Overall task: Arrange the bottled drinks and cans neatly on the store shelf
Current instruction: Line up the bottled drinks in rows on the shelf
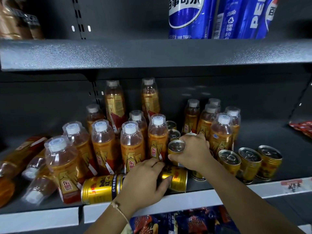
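The left hand (145,181) curls its grip around a gold can (175,179) that lies on its side at the front of the shelf (168,202). The hand hides the middle of this can. A second lying can (101,189) shows the words "Red Bull" and Chinese letters. The right hand (192,152) holds an upright can (175,146) by its top rim, with fingers curled around it. Part of another can under this hand may be there, but it is hard to make out.

Bottles (131,146) with orange drink and white caps stand behind the hands. Their red labels have Chinese writing. At the far left, fallen bottles (33,168) are blurry and cut off. Three cans (249,163) stand in a row on the right. Up above, blue Pepsi cans (190,17) are cut off at the top; one reads "330". Snack bags (182,220) below are partly hidden by the arms.
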Available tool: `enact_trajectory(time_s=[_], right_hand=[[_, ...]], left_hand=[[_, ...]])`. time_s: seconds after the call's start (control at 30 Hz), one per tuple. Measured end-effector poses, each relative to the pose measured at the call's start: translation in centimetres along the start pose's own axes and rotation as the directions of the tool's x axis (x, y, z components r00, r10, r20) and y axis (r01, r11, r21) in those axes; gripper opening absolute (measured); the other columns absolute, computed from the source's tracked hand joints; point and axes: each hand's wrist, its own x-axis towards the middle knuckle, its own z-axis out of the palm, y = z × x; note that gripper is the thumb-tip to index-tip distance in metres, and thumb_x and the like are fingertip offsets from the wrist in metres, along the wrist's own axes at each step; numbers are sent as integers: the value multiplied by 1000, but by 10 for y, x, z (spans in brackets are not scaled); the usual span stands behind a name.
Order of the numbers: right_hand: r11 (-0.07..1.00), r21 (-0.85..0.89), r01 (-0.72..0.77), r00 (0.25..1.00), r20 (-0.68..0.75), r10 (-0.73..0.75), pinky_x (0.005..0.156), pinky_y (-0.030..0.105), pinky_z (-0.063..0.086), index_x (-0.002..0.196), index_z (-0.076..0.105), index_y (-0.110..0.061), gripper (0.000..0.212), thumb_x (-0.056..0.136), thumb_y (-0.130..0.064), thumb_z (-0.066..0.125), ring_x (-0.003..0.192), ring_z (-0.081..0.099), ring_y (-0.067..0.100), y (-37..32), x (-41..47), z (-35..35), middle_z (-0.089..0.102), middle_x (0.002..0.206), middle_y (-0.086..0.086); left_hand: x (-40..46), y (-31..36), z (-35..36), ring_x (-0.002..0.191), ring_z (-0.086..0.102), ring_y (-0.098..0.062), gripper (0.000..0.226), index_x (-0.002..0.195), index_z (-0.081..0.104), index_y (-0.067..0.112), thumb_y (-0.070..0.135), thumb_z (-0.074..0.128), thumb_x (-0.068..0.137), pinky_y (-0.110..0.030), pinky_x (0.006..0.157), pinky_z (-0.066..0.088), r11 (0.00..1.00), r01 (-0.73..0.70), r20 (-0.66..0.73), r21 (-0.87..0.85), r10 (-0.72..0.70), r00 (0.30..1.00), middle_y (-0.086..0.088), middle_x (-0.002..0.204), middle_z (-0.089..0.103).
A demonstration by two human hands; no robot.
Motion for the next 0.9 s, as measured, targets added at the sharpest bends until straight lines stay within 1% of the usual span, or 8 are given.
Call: enact_trajectory(time_s=[0.13,0.27,0.4,0.5,0.6,0.7,0.8,0.9], right_hand=[[999,-31,18,999,50,-16,96,38,39,101,65,-29,56,65,-70,74,115,49,23,1,1,-1,63,105,-7],[999,-23,33,999,24,-32,105,41,38,107,68,-28,55,71,-69,72,121,48,22,4,-2,-4,62,114,-3],[986,160,53,993,-112,-35,102,40,42,124,67,-23,52,82,-53,72,118,51,20,9,-9,-13,67,115,-3],[966,227,125,956,-288,-56,96,40,48,118,71,-15,38,86,-35,74,99,55,12,17,-16,-25,72,102,-2],[957,264,122,914,-407,-4,80,34,54,116,72,-13,34,85,-27,75,94,62,19,28,-20,-42,72,97,0],[957,273,100,866,-498,52,85,31,48,118,70,-12,36,84,-20,75,103,59,22,42,-22,-55,69,101,3],[964,267,-3,849,-509,144,87,28,39,130,61,-18,47,85,-24,73,117,47,22,55,-19,-62,59,121,5],[952,291,-93,854,-469,226,96,37,43,142,47,-20,65,84,-31,74,126,42,26,68,-14,-65,49,134,7]], left_hand=[[0,2,-1,112,56,-11,65,136,53,27,66,30,90,-28,95,47,1000,5,-11,-7,-5,1000,10,129,57],[-3,3,-3,113,56,-12,64,135,54,25,65,31,91,-29,96,47,1000,2,-17,12,-1,1000,9,130,58],[0,5,-5,118,52,-12,62,137,53,25,63,34,91,-30,99,44,1000,7,-2,20,-7,1000,8,133,56],[5,8,-7,124,46,-14,61,142,46,24,59,36,93,-30,104,40,999,4,-1,45,-4,1000,6,138,52],[17,19,-12,124,46,-15,57,141,47,24,54,41,94,-29,106,39,998,-27,-29,54,29,999,5,136,53],[33,35,-16,120,48,-15,53,137,52,22,51,43,93,-29,104,40,997,-74,-55,37,76,996,4,132,56],[49,48,-18,122,47,-16,52,137,53,21,49,46,93,-28,104,41,993,-117,-83,20,118,990,3,133,56],[65,61,-17,120,48,-15,48,132,56,20,46,50,92,-28,104,41,989,-145,-88,-3,144,986,2,131,56]])
